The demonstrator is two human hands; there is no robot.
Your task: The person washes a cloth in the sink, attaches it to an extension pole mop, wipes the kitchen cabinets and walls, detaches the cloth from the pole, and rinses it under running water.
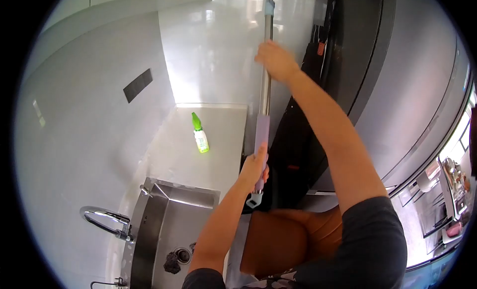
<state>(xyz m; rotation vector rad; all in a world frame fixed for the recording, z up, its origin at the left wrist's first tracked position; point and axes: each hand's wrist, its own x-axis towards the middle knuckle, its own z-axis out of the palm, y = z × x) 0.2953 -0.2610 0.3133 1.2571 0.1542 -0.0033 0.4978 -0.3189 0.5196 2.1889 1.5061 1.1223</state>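
A long metal pole [266, 93] with a lilac grip runs up the view beside the counter. My left hand [255, 166] is wrapped round the lilac grip, just above the pole's pale end cap [254, 200]. Higher up, my right hand [278, 60] is at the metal shaft; its fingers are blurred, and whether they close round the shaft cannot be made out. A light blue collar [270, 7] sits on the pole above my right hand.
A green and white bottle [200, 136] stands on the counter [223, 125]. Below are a steel sink [186, 214] with dark scrubbers at the drain and a chrome faucet [107, 215]. A dark bag-like item [293, 135] and a large grey appliance [412, 90] are at the right.
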